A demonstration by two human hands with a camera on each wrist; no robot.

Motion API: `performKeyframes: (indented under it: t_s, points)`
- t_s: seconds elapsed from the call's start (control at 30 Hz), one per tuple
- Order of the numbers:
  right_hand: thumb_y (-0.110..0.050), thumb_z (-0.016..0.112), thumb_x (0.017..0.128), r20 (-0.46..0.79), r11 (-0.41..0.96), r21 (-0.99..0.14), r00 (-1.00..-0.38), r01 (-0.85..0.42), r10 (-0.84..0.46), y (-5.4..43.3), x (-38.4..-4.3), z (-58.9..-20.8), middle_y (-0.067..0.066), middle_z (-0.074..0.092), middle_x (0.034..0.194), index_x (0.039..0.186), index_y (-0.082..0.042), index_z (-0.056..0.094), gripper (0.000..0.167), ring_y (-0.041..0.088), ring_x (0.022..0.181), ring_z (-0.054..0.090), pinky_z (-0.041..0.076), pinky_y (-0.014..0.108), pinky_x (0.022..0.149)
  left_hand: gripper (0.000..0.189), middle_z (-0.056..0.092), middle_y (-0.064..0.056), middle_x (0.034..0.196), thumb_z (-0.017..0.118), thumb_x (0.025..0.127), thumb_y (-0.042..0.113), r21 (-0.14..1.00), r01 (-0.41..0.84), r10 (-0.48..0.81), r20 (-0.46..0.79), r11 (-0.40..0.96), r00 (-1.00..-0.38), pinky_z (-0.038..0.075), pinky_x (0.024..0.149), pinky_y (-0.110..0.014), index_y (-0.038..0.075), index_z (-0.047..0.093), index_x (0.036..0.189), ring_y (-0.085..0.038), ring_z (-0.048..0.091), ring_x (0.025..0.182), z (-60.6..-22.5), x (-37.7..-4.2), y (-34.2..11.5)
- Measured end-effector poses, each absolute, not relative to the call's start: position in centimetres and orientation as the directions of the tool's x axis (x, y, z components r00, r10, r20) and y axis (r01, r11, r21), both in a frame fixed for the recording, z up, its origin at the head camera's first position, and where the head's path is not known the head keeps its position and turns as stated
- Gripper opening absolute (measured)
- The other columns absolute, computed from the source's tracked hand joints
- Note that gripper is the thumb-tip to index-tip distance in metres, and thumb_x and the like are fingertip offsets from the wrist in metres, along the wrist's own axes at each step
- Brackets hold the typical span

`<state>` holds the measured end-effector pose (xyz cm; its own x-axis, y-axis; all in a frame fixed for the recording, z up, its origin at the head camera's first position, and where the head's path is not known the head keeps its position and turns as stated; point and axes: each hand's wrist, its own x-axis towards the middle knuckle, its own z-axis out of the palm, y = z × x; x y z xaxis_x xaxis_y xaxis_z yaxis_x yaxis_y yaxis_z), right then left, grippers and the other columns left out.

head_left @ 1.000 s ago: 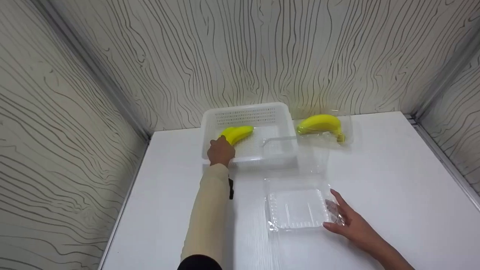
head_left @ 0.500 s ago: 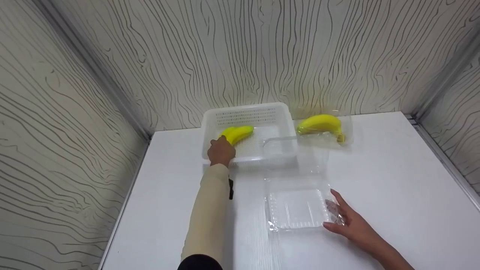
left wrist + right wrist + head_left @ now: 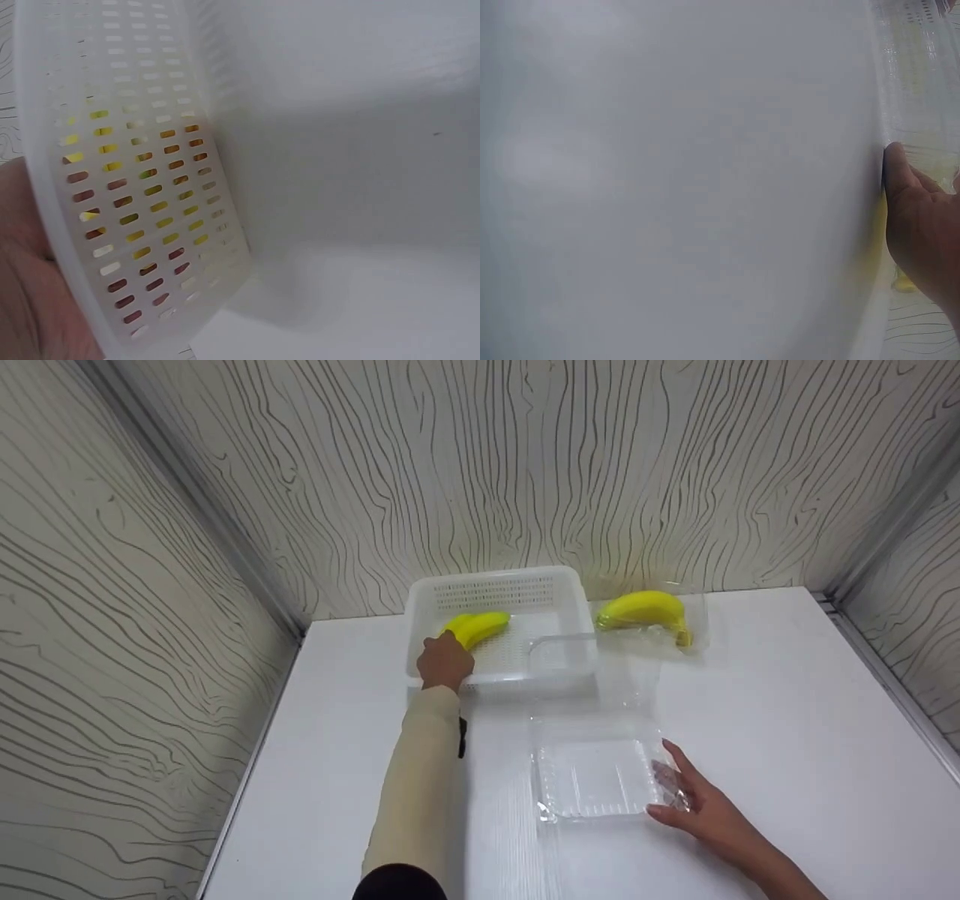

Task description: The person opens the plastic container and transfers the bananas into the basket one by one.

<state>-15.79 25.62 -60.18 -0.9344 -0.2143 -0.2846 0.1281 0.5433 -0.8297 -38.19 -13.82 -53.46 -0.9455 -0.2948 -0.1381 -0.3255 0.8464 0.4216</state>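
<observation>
Hardly anything is changed over the last second: the banana is still gripped by the left hand inside the white perforated basket, not lifted. The clear clamshell box remains steadied by the right hand, fingers straight.

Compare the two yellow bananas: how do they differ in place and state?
The yellow banana in the white perforated plastic basket lies inside the basket, and the left hand grips its near end. The yellow banana in clear plastic packaging lies on the white table, right of the basket, untouched. Both are yellow and curved.
</observation>
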Motion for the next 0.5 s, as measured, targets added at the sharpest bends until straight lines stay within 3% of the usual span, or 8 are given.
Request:
performKeyframes:
  t_s: [0.33,0.5]
  points:
    - [-0.045,0.075,0.099,-0.306,0.550,-0.822,-0.928,0.144,-0.213,25.68,-15.95,-60.32,0.028,0.029,0.173,0.173,-0.034,0.000,0.106,0.047,0.161,0.031,0.040,0.016,0.109,0.048,0.068,-0.016,0.125,0.067,0.097,0.020,0.409,-0.334,-0.300,-0.145,0.849,-0.943,0.056,0.108,-0.049,0.008,0.064,0.144,-0.027,0.064,0.106,-53.59,-38.36,-13.76]
    - [-0.044,0.074,0.100,-0.295,0.550,-0.825,-0.930,0.132,-0.219,25.73,-15.95,-60.34,0.029,0.027,0.173,0.173,-0.034,0.000,0.105,0.048,0.161,0.029,0.043,0.028,0.116,0.049,0.067,-0.016,0.126,0.068,0.098,0.020,0.413,-0.342,-0.305,-0.155,0.844,-0.940,0.055,0.109,-0.049,0.008,0.062,0.145,-0.027,0.063,0.107,-53.66,-38.50,-13.79]
